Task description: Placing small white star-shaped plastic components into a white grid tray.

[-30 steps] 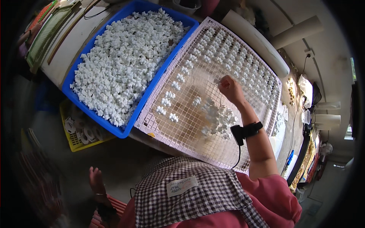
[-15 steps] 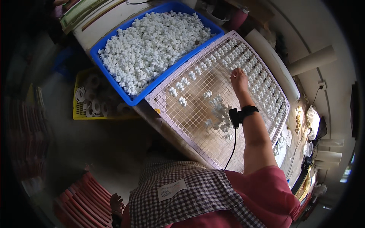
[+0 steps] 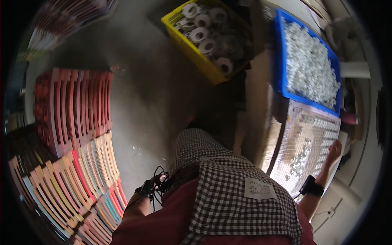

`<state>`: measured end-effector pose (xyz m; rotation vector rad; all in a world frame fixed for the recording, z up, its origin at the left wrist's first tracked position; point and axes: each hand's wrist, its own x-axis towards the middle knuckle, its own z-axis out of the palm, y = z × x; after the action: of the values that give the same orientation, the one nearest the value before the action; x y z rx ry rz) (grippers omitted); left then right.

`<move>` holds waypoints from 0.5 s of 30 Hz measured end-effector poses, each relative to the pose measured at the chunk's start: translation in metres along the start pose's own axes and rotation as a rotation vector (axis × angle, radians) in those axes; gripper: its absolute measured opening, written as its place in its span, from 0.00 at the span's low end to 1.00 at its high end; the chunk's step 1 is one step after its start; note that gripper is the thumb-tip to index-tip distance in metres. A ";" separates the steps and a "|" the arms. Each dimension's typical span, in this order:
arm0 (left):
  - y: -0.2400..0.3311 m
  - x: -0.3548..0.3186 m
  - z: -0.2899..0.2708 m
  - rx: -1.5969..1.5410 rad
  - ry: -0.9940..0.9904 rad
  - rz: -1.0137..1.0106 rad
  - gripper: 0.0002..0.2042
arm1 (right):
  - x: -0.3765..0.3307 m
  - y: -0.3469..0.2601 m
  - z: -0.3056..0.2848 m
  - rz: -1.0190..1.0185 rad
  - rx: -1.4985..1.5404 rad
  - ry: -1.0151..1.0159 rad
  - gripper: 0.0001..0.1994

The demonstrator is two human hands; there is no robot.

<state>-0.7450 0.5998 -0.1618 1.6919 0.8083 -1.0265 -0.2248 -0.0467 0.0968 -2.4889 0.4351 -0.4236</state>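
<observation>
My right hand [image 3: 335,150] is at the far edge of a pale lilac grid rack [image 3: 295,112], beside rows of small white knobbly pieces [image 3: 330,134]. Its fingers look curled together, and whatever they may hold is too small to make out. A looser cluster of the same white pieces [image 3: 301,157] lies on the near part of the grid. A black strap with a small device [image 3: 312,187] is round my right wrist. My left hand [image 3: 161,178] hangs low by my apron, its fingers largely hidden by a tangle of black cable [image 3: 157,188].
A blue tray [image 3: 281,53] heaped with white pieces adjoins the rack on the table. On the floor stands a yellow crate [image 3: 188,53] with white rings. Red slatted stacks [image 3: 77,110] and multicoloured slatted stacks [image 3: 81,183] are at my left.
My view has swung left and down, so the table now appears at the right and the floor stacks show fully. My left hand with cables has come into clearer view.
</observation>
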 end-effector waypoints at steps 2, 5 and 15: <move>-0.024 -0.009 0.024 -0.086 0.034 -0.035 0.24 | 0.006 -0.038 0.005 -0.062 0.030 -0.013 0.09; -0.065 -0.037 0.076 -0.238 0.127 -0.108 0.24 | 0.030 -0.097 0.042 -0.177 0.083 -0.090 0.09; -0.073 -0.063 0.206 -0.389 0.347 -0.284 0.29 | 0.061 -0.267 0.188 -0.488 0.244 -0.410 0.09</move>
<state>-0.8895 0.4249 -0.1712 1.4581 1.4094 -0.7027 -0.0404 0.2291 0.1169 -2.3384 -0.3734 -0.1282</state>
